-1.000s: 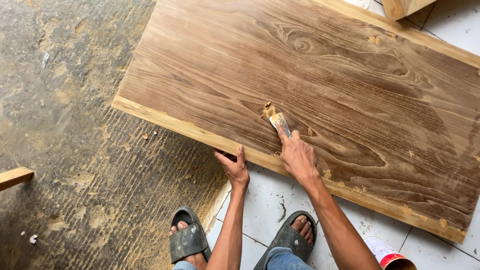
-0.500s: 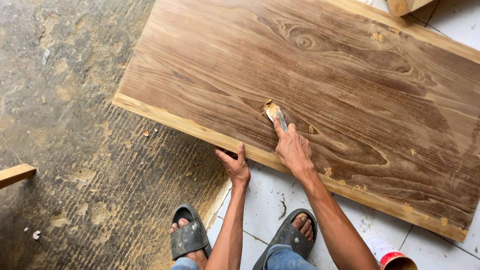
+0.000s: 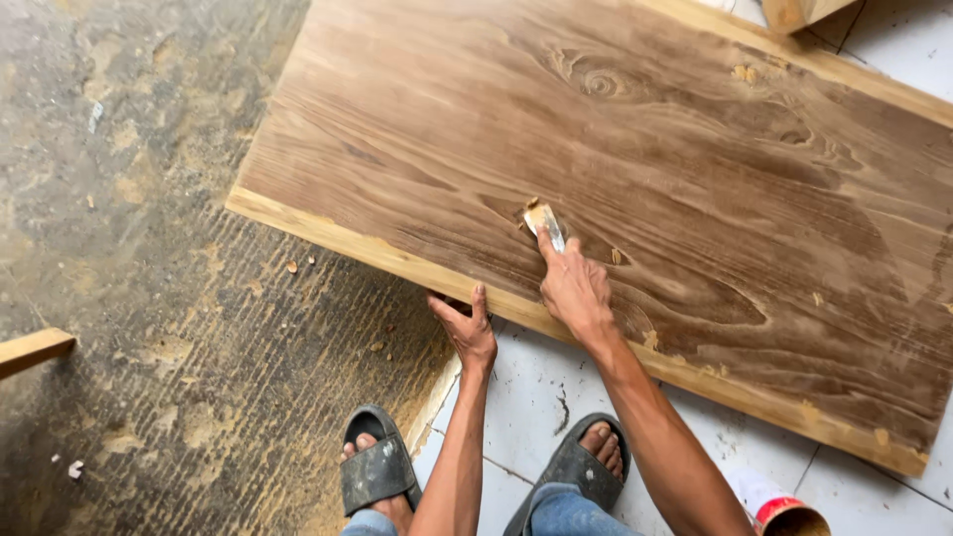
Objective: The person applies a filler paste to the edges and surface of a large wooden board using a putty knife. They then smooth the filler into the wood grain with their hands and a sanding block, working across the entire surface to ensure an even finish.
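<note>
A large brown wooden panel [image 3: 645, 169] with strong grain lies flat across the floor. My right hand [image 3: 574, 288] holds a small putty knife [image 3: 545, 223] with its blade pressed on the panel's surface, tan filler on the blade. My left hand [image 3: 467, 328] grips the panel's pale near edge, fingers spread along it. Small spots of tan filler [image 3: 742, 72] dot the wood in several places.
My feet in dark sandals [image 3: 375, 471] stand on white tiles [image 3: 526, 397] below the panel. Rough grey concrete [image 3: 139, 248] covers the left. A red-rimmed can [image 3: 789, 516] sits at bottom right. Wood pieces lie at the left edge [image 3: 35, 349] and top right [image 3: 804, 12].
My right hand has pushed the putty knife slightly up and left over the wood. My left hand stays on the panel's edge.
</note>
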